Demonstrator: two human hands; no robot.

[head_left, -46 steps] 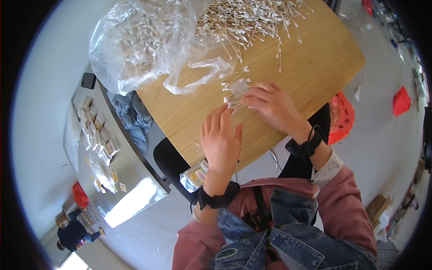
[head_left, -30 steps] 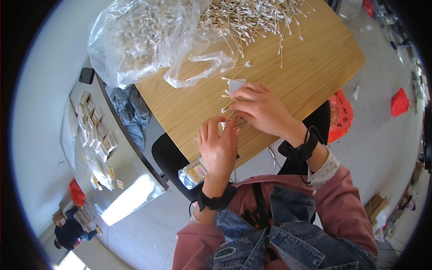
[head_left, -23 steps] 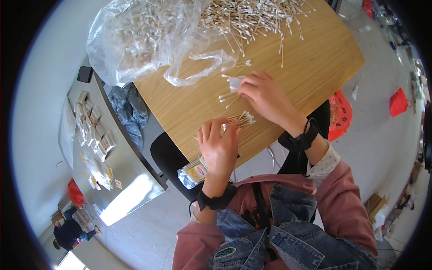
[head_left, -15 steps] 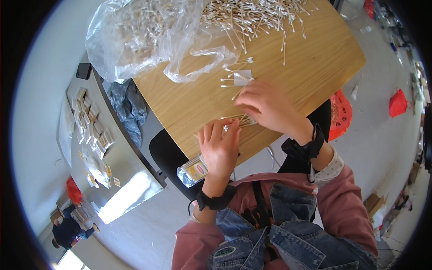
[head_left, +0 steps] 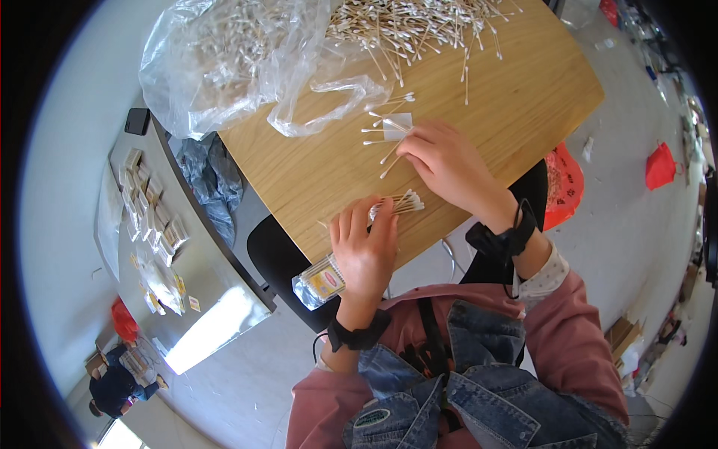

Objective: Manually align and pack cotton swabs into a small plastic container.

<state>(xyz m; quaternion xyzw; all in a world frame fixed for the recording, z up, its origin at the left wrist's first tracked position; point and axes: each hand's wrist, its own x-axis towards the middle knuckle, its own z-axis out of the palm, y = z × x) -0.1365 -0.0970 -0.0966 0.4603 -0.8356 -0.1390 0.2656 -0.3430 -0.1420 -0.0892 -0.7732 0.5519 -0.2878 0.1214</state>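
My left hand (head_left: 363,243) is closed around a bundle of cotton swabs (head_left: 409,202), whose white tips fan out past the fingers to the right. Further up the table, my right hand (head_left: 452,161) has its thumb and fingers pinched together. Loose cotton swabs (head_left: 389,161) poke out from those fingertips; part of their length is hidden. Next to them, a few more swabs lie across a small whitish square (head_left: 396,126). Beside my left wrist, a clear packet of cotton swabs (head_left: 323,282) with a yellow label sits at the table's near-left edge.
A big pile of cotton swabs (head_left: 419,30) covers the far side of the wooden table (head_left: 523,90). Left of it lies a clear plastic bag (head_left: 209,67) full of swabs. A side table (head_left: 217,299) holds several packs and a phone (head_left: 137,120). Black chairs flank the table.
My right hand has moved away from the bundle, up and slightly left, to the loose swabs. The left hand keeps its place, and the bundle's tips now show more fully.
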